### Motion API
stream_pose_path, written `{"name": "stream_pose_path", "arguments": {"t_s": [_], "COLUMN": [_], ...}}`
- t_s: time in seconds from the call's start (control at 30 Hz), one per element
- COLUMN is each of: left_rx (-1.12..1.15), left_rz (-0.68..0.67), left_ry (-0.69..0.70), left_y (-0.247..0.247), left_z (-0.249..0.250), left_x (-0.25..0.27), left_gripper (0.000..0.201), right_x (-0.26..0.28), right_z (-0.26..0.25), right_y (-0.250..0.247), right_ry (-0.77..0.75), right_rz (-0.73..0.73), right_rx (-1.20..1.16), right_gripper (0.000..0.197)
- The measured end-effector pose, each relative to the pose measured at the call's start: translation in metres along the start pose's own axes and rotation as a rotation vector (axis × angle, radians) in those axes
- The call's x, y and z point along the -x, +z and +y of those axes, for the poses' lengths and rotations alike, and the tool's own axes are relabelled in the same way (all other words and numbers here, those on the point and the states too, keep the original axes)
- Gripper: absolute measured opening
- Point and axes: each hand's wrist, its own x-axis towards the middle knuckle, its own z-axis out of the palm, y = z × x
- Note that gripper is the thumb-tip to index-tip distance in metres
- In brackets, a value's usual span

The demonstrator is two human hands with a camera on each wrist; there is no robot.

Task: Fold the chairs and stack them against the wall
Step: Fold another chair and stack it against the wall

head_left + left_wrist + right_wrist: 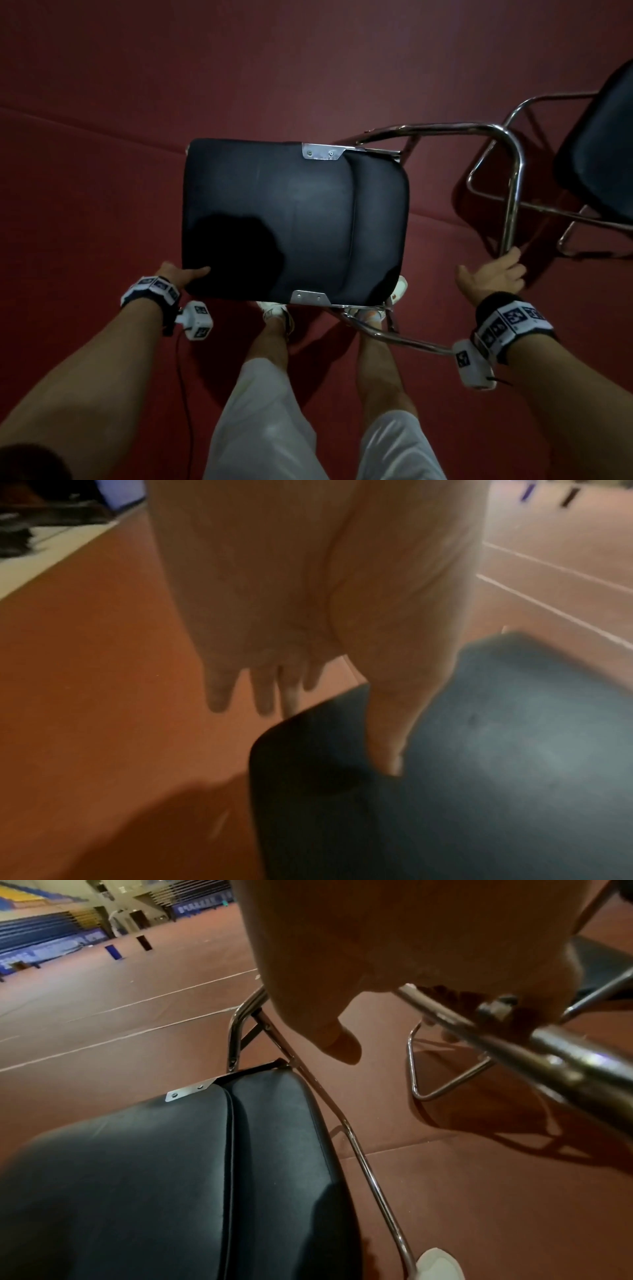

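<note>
Left grip (181, 274) pinching the black chair (294, 219) seat's corner, right grip (493, 274) curled round its chrome frame (512, 192), second chair (596, 150) nearby on red floor (102, 171)

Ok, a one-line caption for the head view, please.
Left hand holds the black chair by its cushion; right hand grips its chrome frame, over red floor.

A black padded folding chair with chrome tube frame (294, 219) lies tipped above the floor; a second like chair (596, 154) stands just right of it.
</note>
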Motion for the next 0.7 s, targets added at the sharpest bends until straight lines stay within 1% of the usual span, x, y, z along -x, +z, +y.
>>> {"name": "stream_pose_path", "arguments": {"t_s": [0.03, 0.07, 0.1, 0.13, 0.2, 0.27, 0.3, 0.4, 0.47, 0.5, 0.57, 0.6, 0.63, 0.67, 0.7], "left_rx": [0.016, 0.035, 0.074, 0.106, 0.168, 0.158, 0.133, 0.125, 0.127, 0.111, 0.070, 0.060, 0.048, 0.039, 0.025], "left_rz": [-0.037, -0.051, -0.049, -0.045, -0.035, -0.040, -0.040, -0.051, -0.052, -0.053, -0.036, -0.034, -0.010, -0.010, 0.005], "left_ry": [0.021, 0.048, 0.077, 0.097, 0.142, 0.183, 0.174, 0.200, 0.221, 0.216, 0.230, 0.237, 0.265, 0.294, 0.304], "left_y": [0.010, 0.017, 0.021, 0.026, 0.031, 0.035, 0.038, 0.026, 0.001, 0.000, -0.016, -0.014, -0.024, -0.031, -0.026], "left_z": [-0.001, -0.004, -0.003, 0.000, 0.004, -0.004, -0.009, -0.021, -0.024, -0.027, -0.035, -0.035, -0.036, -0.036, -0.035], "left_x": [-0.012, -0.023, -0.019, -0.026, -0.026, -0.035, -0.039, -0.024, -0.005, -0.008, 0.002, 0.009, 0.025, 0.044, 0.052], "left_gripper": [0.111, 0.106, 0.101, 0.100, 0.104, 0.116, 0.121, 0.121, 0.115, 0.112, 0.119, 0.121, 0.118, 0.107, 0.096], "right_x": [-0.002, -0.005, -0.008, -0.010, -0.018, -0.011, -0.010, 0.010, 0.029, 0.034, 0.057, 0.064, 0.080, 0.093, 0.099], "right_z": [-0.005, -0.011, -0.019, -0.026, -0.034, -0.028, -0.024, -0.021, -0.030, -0.031, -0.035, -0.035, -0.039, -0.043, -0.044], "right_y": [0.005, 0.007, 0.005, 0.006, 0.005, 0.009, 0.010, 0.001, -0.011, -0.009, -0.017, -0.015, -0.023, -0.029, -0.030], "right_ry": [0.034, 0.068, 0.081, 0.101, 0.116, 0.150, 0.161, 0.164, 0.118, 0.094, 0.066, 0.069, 0.075, 0.081, 0.064], "right_rz": [0.029, 0.044, 0.040, 0.040, 0.036, 0.019, 0.018, 0.003, -0.036, -0.053, -0.067, -0.067, -0.058, -0.055, -0.058], "right_rx": [0.016, 0.025, 0.033, 0.040, 0.047, 0.043, 0.030, -0.030, -0.090, -0.097, -0.125, -0.125, -0.142, -0.154, -0.153], "right_gripper": [0.100, 0.105, 0.108, 0.111, 0.112, 0.107, 0.102, 0.085, 0.076, 0.072, 0.066, 0.065, 0.064, 0.063, 0.062]}}
